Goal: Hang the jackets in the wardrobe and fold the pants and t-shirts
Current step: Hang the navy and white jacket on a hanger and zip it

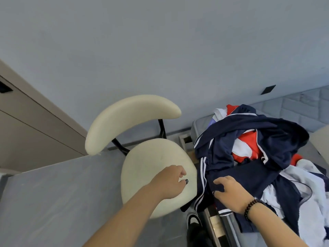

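Both hands reach in from the bottom of the frame. Left hand hovers over the chair seat at center, fingers loosely curled, gripping nothing. Right hand lies on the navy pants, fingers curled into the cloth. Their white-striped leg runs top to bottom, hanging off the bed edge. Behind, at right, sits the clothes pile: navy, red, white.

smooth, slightly shiny cream padding on the chair, black metal struts; soft navy cloth clothes, quilted matt grey mattress.
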The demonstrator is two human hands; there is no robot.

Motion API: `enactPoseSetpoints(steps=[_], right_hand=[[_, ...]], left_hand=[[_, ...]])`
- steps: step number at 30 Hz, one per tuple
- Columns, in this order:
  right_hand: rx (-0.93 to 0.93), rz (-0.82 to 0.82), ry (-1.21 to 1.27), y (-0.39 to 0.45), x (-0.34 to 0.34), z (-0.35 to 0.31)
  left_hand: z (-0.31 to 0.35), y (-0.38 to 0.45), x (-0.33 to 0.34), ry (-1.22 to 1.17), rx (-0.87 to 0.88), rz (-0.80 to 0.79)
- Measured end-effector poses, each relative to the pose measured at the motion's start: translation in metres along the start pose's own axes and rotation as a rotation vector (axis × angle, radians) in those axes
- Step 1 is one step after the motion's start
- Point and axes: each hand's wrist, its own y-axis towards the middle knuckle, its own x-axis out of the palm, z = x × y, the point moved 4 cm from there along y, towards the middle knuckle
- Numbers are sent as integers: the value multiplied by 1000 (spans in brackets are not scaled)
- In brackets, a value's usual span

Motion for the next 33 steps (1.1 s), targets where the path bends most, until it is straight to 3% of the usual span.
enactPoseSetpoints(steps=[6,13,19,27,30,33], right_hand=[[52,-12,68,68,-25,68],[137,-149,-120,139,-13,148],[121,-141,-212,194,1,186],[115,-13,-593,231,11,236],[50,103,-528,231,7,246],[12,210,-258,221,-3,245]], left_hand=[[26,76,30,-42,-67,-34],[45,138,84,-57,-90,-107],[35,179,123,-127,-145,-117],[37,200,154,-195,-196,-139],[35,199,158,-221,-223,-149],[37,196,155,-225,-231,-159]])
